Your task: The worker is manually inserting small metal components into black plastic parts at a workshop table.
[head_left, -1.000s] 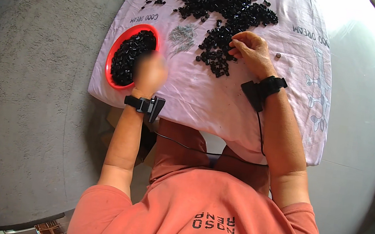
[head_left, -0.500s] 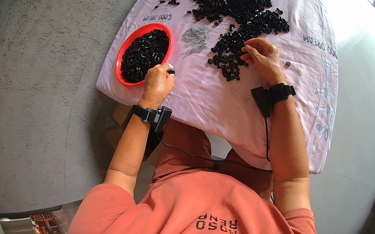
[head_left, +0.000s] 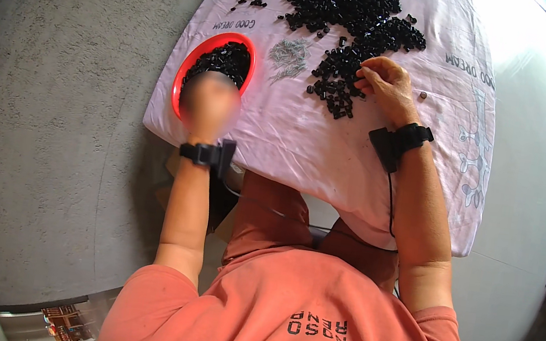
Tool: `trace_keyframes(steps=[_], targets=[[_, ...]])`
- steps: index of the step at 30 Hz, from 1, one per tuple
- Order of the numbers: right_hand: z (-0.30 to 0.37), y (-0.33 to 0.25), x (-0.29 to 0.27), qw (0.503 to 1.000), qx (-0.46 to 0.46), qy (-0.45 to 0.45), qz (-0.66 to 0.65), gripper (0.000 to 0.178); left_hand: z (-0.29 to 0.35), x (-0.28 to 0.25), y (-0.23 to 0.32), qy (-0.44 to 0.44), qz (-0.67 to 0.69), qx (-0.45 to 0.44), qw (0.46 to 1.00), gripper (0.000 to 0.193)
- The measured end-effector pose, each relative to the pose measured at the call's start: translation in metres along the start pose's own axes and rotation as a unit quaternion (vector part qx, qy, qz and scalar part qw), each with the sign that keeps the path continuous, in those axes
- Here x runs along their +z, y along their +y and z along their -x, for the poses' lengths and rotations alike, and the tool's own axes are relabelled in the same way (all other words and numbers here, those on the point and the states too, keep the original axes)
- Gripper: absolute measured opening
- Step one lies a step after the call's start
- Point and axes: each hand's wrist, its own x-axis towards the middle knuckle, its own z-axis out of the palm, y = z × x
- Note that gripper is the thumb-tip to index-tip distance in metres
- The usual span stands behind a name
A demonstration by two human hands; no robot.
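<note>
My left hand [head_left: 211,106] is over the near part of a red oval bowl [head_left: 250,73], blurred by motion, so its fingers cannot be read. Small glossy black pieces [head_left: 231,58] fill the bowl. Beside the right edge of a loose cluster of the same black pieces [head_left: 335,85], my right hand [head_left: 390,88] rests with thumb and fingers drawn together in a pinch. Whatever lies between those fingertips is too small to make out. Thin silvery pin-like bits [head_left: 289,58] form a little heap between the bowl and the cluster.
A large heap of black pieces [head_left: 338,2] spreads over the far part of the table, which has a pale pink cloth [head_left: 292,131]. One brownish piece [head_left: 423,95] lies alone right of my right hand. A cable [head_left: 268,208] hangs between the black wrist straps.
My left hand has moved left, from beside the bowl's right rim to over its near part. Its whitish and dark items no longer show. The right hand stays pinched at the cluster.
</note>
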Motion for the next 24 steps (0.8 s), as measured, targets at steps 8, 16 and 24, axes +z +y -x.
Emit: trace_keyframes(steps=[8, 16, 24], targets=[[-0.001, 0.003, -0.001, 1.000, -0.001, -0.008, -0.002, 0.014, -0.003, 0.005, 0.045, -0.047, 0.127, 0.049, 0.990, 0.015], [-0.001, 0.003, -0.002, 1.000, -0.008, -0.008, 0.003, 0.014, 0.009, 0.061, 0.091, -0.122, 0.165, 0.122, 0.971, 0.018], [0.001, 0.001, 0.001, 1.000, -0.008, -0.002, -0.006, 0.014, 0.010, 0.071, 0.095, -0.131, 0.172, 0.127, 0.968, 0.014]])
